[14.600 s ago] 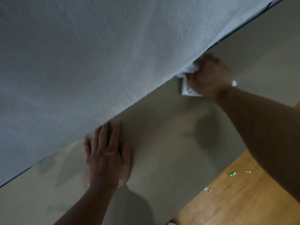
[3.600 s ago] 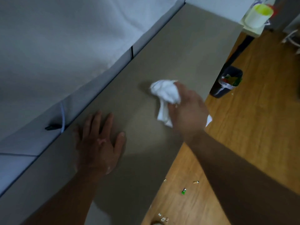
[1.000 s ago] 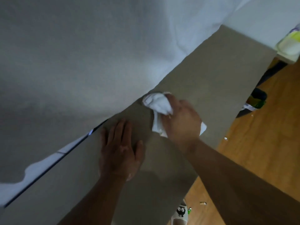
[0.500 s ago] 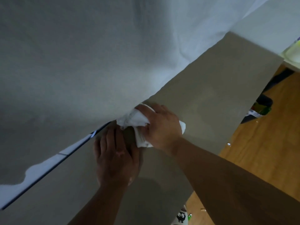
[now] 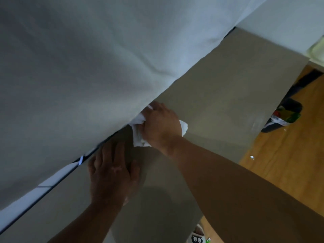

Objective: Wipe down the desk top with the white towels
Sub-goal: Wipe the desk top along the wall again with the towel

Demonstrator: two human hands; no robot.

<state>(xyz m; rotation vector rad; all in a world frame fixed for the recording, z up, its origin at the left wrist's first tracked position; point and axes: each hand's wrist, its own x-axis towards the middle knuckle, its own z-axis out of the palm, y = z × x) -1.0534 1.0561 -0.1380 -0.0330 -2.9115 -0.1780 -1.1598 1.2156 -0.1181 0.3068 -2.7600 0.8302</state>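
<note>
Since half a second ago, right hand [image 5: 162,126], fingers clenched on crumpled white towel [image 5: 138,128], shifted toward 2 o'clock along grey bench [image 5: 228,95]; left hand [image 5: 113,174] braces flat; maintain pressure, overlap strokes.

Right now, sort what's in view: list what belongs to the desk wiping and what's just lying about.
Part of the job:
white towel, bunched in the right hand
desk top
left hand, pressed flat on the desk

Just lying about:
trash bin on the floor
small scrap on the wooden floor
slipper
</note>
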